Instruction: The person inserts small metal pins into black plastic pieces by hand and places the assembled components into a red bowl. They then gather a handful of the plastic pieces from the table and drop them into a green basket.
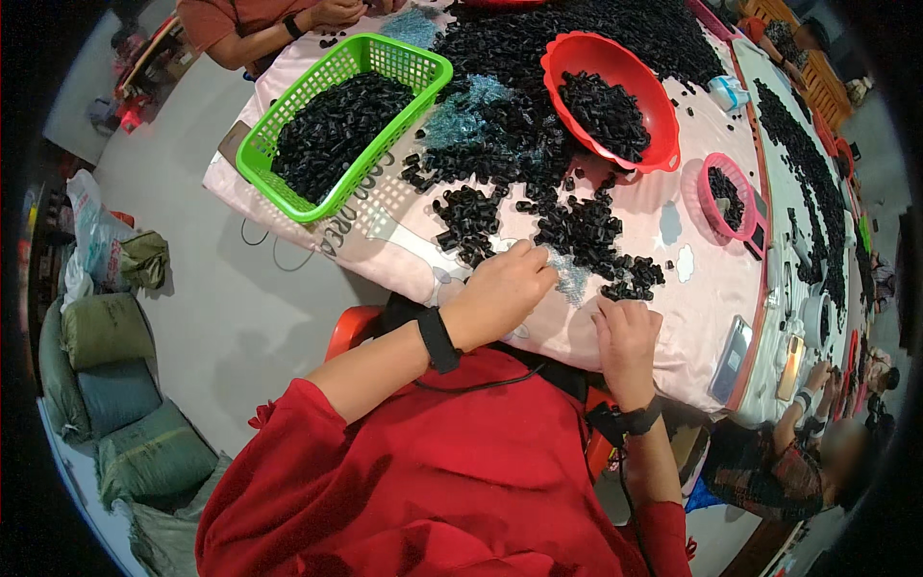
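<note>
My left hand [508, 290] is over the near edge of the table, fingers curled and pressed together beside a small patch of clear, shiny bits [574, 279]. Whatever its fingertips hold is hidden or too small to name. To its right, my right hand [627, 338] is closed too, its fingertips beside a little group of small black cylindrical pieces [635, 279]; its contents cannot be made out. Loose black pieces [577, 226] lie in heaps just beyond both hands. Each wrist wears a black band.
A green basket [252, 159] and a red bowl [663, 115], both with black pieces, stand farther back. A pink basket [748, 192] and a phone [733, 358] are at the right. Another person's hand [336, 12] is at the far left; stuffed sacks [154, 452] line the floor.
</note>
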A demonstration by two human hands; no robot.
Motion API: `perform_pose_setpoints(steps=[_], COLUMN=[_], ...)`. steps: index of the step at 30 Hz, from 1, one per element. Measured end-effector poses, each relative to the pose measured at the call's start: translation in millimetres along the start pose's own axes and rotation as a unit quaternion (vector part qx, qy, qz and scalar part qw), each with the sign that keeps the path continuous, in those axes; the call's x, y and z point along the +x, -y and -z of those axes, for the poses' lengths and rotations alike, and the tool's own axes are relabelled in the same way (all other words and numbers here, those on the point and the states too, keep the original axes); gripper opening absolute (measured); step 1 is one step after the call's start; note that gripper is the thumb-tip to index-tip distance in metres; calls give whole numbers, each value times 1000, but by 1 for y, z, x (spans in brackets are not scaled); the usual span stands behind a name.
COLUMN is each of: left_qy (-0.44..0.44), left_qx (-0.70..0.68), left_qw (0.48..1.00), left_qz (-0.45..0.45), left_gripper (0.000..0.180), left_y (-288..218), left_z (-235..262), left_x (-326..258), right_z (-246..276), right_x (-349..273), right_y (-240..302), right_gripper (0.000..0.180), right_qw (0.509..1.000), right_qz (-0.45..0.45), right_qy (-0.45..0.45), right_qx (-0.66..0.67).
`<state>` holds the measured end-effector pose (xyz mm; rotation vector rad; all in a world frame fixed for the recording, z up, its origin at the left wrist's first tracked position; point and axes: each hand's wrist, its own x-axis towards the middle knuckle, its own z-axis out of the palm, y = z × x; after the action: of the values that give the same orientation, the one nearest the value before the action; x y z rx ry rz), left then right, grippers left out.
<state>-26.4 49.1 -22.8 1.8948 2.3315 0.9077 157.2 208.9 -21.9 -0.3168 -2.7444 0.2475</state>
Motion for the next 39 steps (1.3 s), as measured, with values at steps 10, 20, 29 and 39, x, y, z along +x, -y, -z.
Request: perform_pose_setpoints(steps=[10,20,29,39], left_qy=[-43,57,107,136], left_qx=[-87,-559,-698,-715], left_qw=[995,746,634,630], left_qz=[22,359,317,271], left_gripper=[21,24,24,27], left_y=[15,9,1,-7], left_z=[7,51,17,-4], left_x=[-22,-38,-49,-53], right_z=[2,0,-14,-18], right_x=[22,6,14,15], right_y=[27,15,25,27], right_gripper=[37,23,20,16], right_qw=[996,972,999,998], right_qz=[80,-136,-7,10], right_qy=[31,-45,-26,-21], right_qx=[32,185,34,59])
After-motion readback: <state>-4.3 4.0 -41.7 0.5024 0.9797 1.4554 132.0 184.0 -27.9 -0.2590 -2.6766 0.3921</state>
